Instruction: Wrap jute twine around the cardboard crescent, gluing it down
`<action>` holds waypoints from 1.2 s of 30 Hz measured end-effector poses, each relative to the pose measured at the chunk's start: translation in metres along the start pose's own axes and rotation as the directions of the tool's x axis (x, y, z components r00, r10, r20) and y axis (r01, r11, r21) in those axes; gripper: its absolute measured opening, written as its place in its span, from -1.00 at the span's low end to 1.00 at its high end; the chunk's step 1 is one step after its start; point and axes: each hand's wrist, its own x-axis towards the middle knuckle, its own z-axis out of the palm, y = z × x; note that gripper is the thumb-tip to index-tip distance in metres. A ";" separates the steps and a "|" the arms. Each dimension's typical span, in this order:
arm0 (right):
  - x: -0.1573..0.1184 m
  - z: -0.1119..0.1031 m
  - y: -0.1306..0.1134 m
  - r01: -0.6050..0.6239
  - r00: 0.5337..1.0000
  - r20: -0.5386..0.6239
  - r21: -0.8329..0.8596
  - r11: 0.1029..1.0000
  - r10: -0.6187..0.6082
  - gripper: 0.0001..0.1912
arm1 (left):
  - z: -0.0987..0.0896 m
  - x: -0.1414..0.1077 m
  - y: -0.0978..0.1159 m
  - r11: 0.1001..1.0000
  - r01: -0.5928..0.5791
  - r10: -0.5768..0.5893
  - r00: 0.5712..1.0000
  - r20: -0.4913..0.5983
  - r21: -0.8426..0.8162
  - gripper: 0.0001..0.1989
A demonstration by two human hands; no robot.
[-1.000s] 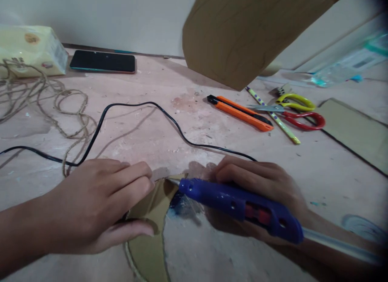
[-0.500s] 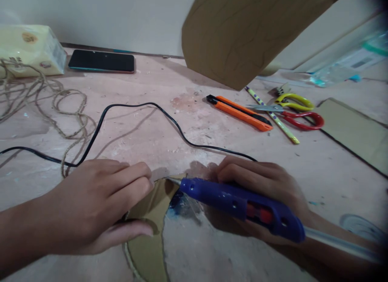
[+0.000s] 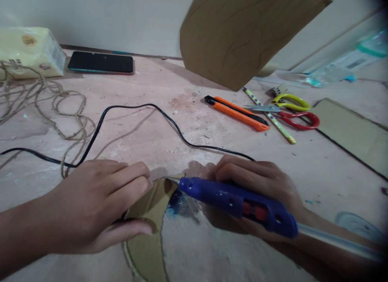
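My right hand (image 3: 260, 185) is wrapped round a blue glue gun (image 3: 212, 195), with a clear glue stick (image 3: 333, 239) coming out of its back end. The gun's nozzle touches or hovers close over the upper edge of a curved cardboard piece (image 3: 147, 245). My left hand (image 3: 103, 201) is closed on the left edge of that cardboard, its thumb lying over the near side. Twine runs along the cardboard's lower left edge and comes out from above my left hand. The fingertips of my left hand are partly hidden.
A black cord (image 3: 145, 106) crosses the table to the gun. Loose twine (image 3: 69, 104), a tissue pack (image 3: 30, 51) and a phone (image 3: 101, 63) lie back left. Rightward are an orange cutter (image 3: 239, 112), pencil (image 3: 280, 128), scissors (image 3: 298, 119), flat cardboard (image 3: 354, 132), upright cardboard (image 3: 236, 35) and a bottle (image 3: 348, 66).
The view has shifted slightly, so the things on the right appear a little further left. Both hands keep nearly the same pose, and the nozzle stays at the cardboard's upper edge.
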 end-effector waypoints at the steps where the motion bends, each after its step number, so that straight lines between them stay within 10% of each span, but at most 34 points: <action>1: 0.000 0.000 0.000 -0.001 1.000 0.001 -0.004 1.000 0.001 -0.84 | 0.000 -0.001 0.000 1.000 0.003 -0.003 1.000 0.005 0.006 -0.68; 36: 0.009 -0.002 -0.015 -0.046 0.998 0.043 -0.037 0.998 0.048 -0.82 | 0.005 -0.004 0.004 0.998 0.021 -0.022 1.000 -0.017 -0.061 -0.75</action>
